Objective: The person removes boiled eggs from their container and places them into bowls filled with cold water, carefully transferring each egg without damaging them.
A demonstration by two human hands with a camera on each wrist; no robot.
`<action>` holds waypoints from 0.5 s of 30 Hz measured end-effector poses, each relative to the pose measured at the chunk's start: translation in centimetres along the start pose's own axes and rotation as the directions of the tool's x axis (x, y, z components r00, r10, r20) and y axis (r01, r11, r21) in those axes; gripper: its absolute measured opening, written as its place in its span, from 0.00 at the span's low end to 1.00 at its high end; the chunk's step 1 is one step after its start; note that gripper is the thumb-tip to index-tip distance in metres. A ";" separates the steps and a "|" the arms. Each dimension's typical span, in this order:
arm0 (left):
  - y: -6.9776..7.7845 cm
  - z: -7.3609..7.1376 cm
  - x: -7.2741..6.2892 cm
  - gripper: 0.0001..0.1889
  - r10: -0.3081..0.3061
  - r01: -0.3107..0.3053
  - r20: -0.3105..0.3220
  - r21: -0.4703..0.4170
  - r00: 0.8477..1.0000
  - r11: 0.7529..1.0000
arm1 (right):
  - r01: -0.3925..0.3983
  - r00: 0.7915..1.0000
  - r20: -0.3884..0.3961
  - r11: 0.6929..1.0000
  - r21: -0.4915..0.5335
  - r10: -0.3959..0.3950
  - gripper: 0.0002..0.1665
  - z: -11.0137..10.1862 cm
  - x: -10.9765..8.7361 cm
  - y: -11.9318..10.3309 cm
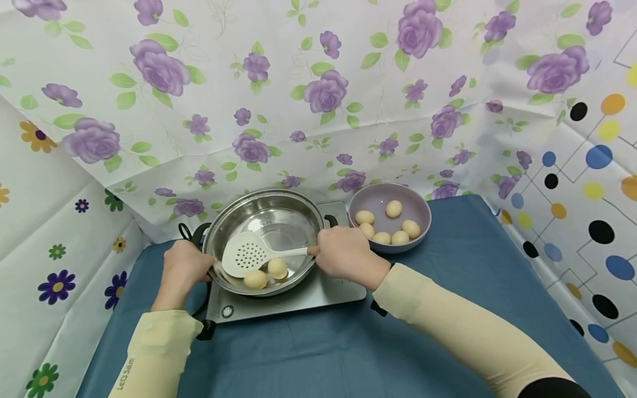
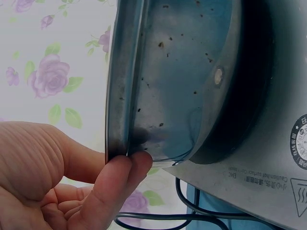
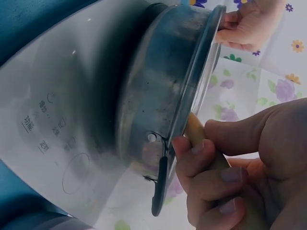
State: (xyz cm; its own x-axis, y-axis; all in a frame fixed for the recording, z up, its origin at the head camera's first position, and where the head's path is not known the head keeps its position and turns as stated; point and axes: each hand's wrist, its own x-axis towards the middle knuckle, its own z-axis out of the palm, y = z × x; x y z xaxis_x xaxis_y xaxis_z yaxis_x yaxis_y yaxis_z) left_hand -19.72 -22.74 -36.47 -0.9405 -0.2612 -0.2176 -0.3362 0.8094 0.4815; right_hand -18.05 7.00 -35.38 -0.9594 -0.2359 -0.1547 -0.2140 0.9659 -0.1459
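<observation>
A steel pan (image 1: 293,221) with black side handles stands on a flat cooktop (image 1: 318,293). My left hand (image 1: 186,271) pinches the pan's rim on its left side, thumb on one face and fingers on the other, as the left wrist view shows. In my right hand (image 1: 348,254) is the wooden handle (image 3: 194,129) of a slotted turner, fingers curled round it at the pan's right rim. The turner's white perforated head (image 1: 246,254) lies inside the pan. Beside it, toward the near wall, are two pale eggs, one on the left (image 1: 255,279) and one on the right (image 1: 277,268).
To the right of the pan, a mauve bowl (image 1: 420,213) holds several similar eggs (image 1: 393,208). A black cord (image 2: 182,216) runs beside the cooktop on the left. Blue cloth (image 1: 298,354) covers the table, and a floral sheet (image 1: 278,110) hangs close behind.
</observation>
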 end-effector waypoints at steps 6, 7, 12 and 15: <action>0.0 -0.1 0.0 0.13 0.004 -0.003 -0.003 0.019 1.000 1.000 | 0.002 1.000 -0.006 0.998 -0.061 -0.003 0.23 -0.6 -0.6 0.3; 0.0 0.0 0.0 0.13 0.004 -0.004 -0.004 0.019 1.000 1.000 | -0.004 1.000 -0.017 0.997 -0.083 0.003 0.23 -0.6 -0.6 0.4; -0.1 0.0 0.0 0.13 0.010 -0.010 -0.002 0.017 1.000 1.000 | -0.002 0.993 -0.114 0.983 -0.185 -0.020 0.18 -0.8 -0.9 1.0; -0.1 0.0 0.0 0.13 0.010 -0.010 -0.002 0.020 1.000 1.000 | 0.038 0.983 -0.165 0.966 -0.257 -0.083 0.15 -0.8 -1.1 1.7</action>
State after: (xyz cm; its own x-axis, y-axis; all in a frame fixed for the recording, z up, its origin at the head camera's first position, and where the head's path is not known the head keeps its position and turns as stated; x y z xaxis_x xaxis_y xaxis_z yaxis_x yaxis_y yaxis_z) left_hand -19.70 -22.83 -36.49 -0.9438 -0.2540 -0.2115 -0.3258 0.8222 0.4667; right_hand -17.54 8.99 -34.69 -0.9556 -0.2940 0.0215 -0.2903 0.9513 0.1040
